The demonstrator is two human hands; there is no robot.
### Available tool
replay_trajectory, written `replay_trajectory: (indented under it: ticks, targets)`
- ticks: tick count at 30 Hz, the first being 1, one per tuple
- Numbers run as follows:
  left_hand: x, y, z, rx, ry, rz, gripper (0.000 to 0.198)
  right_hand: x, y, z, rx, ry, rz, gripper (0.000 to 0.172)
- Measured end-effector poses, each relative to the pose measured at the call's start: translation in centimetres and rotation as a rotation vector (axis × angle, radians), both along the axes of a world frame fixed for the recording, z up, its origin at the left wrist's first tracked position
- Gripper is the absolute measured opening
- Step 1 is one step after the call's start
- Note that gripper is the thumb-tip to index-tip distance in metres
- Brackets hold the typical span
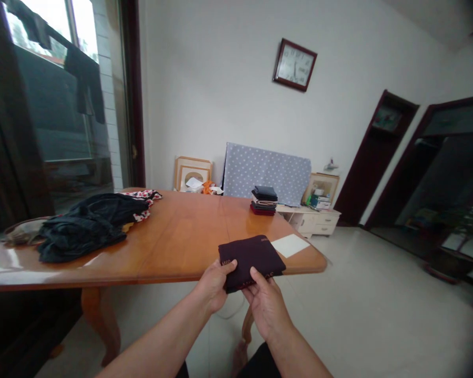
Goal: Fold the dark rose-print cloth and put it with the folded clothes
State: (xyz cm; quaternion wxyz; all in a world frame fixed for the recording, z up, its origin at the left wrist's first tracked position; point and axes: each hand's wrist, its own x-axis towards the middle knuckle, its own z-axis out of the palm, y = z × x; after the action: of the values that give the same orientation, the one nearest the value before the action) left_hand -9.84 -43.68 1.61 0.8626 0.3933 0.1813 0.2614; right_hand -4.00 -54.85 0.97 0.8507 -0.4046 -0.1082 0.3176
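A dark maroon folded garment (252,257) with small printed lettering is held over the table's front edge. My left hand (215,286) grips its left edge, thumb on top. At the near edge, my right hand (266,304) pinches it with the thumb above and fingers below. Just beyond it to the right lies a white sheet (290,245). Farther back on the table stands a neat stack of folded clothes (264,200), mostly dark. Heaped at the left is a loose pile of dark clothes (86,226), with a red-and-white patterned cloth (144,195) showing behind it.
The wooden table (189,231) has a rounded right corner and curved legs. Behind it are a polka-dot cover (266,170), framed pictures (193,173) and a low white cabinet (317,223). A potted plant (453,260) stands on the floor at far right.
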Motion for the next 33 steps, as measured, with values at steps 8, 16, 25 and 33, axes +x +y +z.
replay_trajectory:
  ticks: [8, 16, 25, 33]
  targets:
    - [2.7, 1.1, -0.8, 0.131, 0.092, -0.145, 0.052, 4.4, 1.1, -1.8, -0.058, 0.053, -0.089, 0.054]
    - [5.0, 3.6, 0.4, 0.266, 0.257, -0.269, 0.069, 10.0, 2.4, -2.0, -0.023, 0.069, -0.14, 0.052]
    - [13.1, 12.8, 0.0, 0.793, 0.488, 0.204, 0.045, 17.1, 4.3, -2.9, 0.003, 0.121, -0.237, 0.044]
    - [16.1, 15.4, -3.2, 1.065, 0.625, 0.237, 0.036, 23.9, 6.7, -3.0, -0.017, 0.138, -0.25, 0.036]
